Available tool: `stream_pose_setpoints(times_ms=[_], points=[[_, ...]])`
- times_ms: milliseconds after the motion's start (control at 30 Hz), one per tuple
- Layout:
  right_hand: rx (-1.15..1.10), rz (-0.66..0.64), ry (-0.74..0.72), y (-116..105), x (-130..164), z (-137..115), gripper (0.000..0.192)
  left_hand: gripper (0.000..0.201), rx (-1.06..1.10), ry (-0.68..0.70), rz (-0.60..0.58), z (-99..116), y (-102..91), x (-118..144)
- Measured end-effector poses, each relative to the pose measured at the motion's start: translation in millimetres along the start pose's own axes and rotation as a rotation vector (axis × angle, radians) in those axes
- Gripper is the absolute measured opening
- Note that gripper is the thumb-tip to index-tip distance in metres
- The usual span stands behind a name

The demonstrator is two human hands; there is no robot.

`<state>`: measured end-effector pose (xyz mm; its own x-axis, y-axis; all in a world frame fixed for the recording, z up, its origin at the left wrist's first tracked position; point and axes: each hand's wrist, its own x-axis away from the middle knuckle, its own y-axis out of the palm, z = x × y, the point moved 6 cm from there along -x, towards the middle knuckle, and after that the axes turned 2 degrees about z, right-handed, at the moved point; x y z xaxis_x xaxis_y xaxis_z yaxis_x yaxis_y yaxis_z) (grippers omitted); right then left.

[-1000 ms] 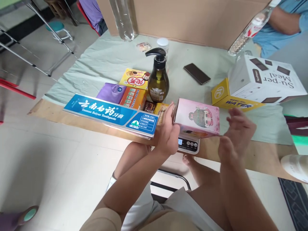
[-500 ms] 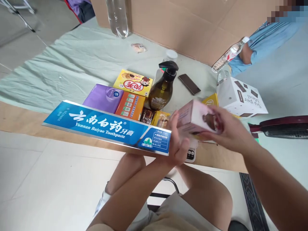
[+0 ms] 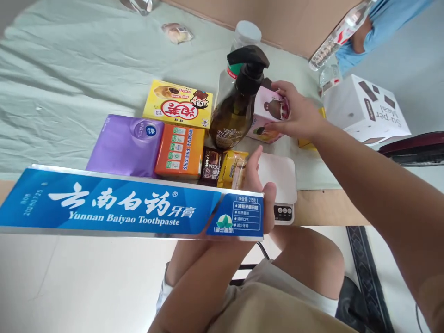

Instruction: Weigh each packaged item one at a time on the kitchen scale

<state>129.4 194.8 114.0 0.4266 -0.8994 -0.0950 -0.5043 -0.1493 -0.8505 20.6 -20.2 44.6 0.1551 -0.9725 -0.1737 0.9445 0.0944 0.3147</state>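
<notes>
My left hand [image 3: 256, 178] grips the right end of a long blue toothpaste box [image 3: 138, 210], held up in front of the table edge. My right hand [image 3: 301, 111] is closed on a pink box [image 3: 262, 108] with a brown figure printed on it. That box stands upright just right of a dark pump bottle [image 3: 232, 118], which hides part of it. Below the box lies a white kitchen scale [image 3: 279, 173], its buttons facing me and its left side behind my left fingers.
Left of the bottle are a yellow snack box [image 3: 178, 104], a purple tissue pack [image 3: 125, 143], an orange pack [image 3: 180, 150], and brown [image 3: 211, 162] and yellow snack packets [image 3: 231, 169]. A white box [image 3: 364, 111] stands right. A person's blue sleeve [image 3: 391, 27] shows behind.
My right hand has carried the pink box away from my left hand, up and back beside the pump bottle, uncovering the scale. The toothpaste box stays in my left hand. The view has moved closer.
</notes>
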Motion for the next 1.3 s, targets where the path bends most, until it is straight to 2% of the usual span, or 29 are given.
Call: stream_pose_setpoints(times_ms=[100,200,300,433,500,533,600,667,733,833,933,1000,1067,1133,1300], points=[[-0.074,-0.051,-0.028,9.1,-12.3,5.5,0.081,0.077,0.077,-0.023,0.001,-5.6,1.0,-4.2],[-0.155,-0.118,-0.060,11.5,-22.1,4.8,0.088,0.076,0.070,-0.027,0.015,-4.6,3.7,-5.7],[-0.130,-0.086,-0.106,-5.3,-2.7,-3.2,0.080,0.074,0.078,-0.026,0.033,-1.0,4.6,-4.8],[-0.033,0.200,-0.185,-60.9,74.9,-8.0,0.049,0.069,0.025,0.063,-0.009,4.0,3.1,-4.4],[-0.017,0.360,-0.183,-92.3,116.9,6.3,0.043,0.066,-0.019,0.084,-0.049,2.1,4.8,-5.1],[-0.035,0.453,-0.130,-108.1,134.8,21.8,0.041,0.064,-0.026,0.085,-0.062,0.0,6.6,-5.7],[-0.128,0.659,0.073,-135.8,165.0,67.2,0.035,0.063,-0.008,0.089,-0.070,-5.1,13.1,-7.8],[-0.209,0.839,0.236,-150.5,188.3,113.8,0.028,0.062,0.021,0.091,-0.045,-11.4,22.4,-11.3],[-0.268,0.978,0.337,-148.0,205.5,151.0,0.024,0.062,0.039,0.071,-0.044,-19.1,35.9,-15.7],[-0.397,1.139,0.469,-110.5,225.9,184.6,0.030,0.062,0.070,0.026,-0.067,-29.4,57.5,-21.5],[-0.511,1.225,0.531,-57.3,238.2,189.9,0.044,0.060,0.067,0.026,-0.061,-32.2,72.4,-23.7],[-0.564,1.222,0.514,-33.9,238.1,186.0,0.050,0.059,0.012,0.041,-0.070,-30.7,80.7,-26.2],[-0.571,1.180,0.449,-28.2,230.1,184.9,0.055,0.060,-0.066,0.044,-0.088,-29.1,90.1,-34.9],[-0.587,1.163,0.398,-34.4,218.7,193.7,0.057,0.065,-0.152,0.042,-0.105,-28.9,102.8,-53.3],[-0.707,1.126,0.331,-48.8,184.9,225.4,0.068,0.081,-0.325,0.058,-0.145,-38.4,151.2,-127.8]])
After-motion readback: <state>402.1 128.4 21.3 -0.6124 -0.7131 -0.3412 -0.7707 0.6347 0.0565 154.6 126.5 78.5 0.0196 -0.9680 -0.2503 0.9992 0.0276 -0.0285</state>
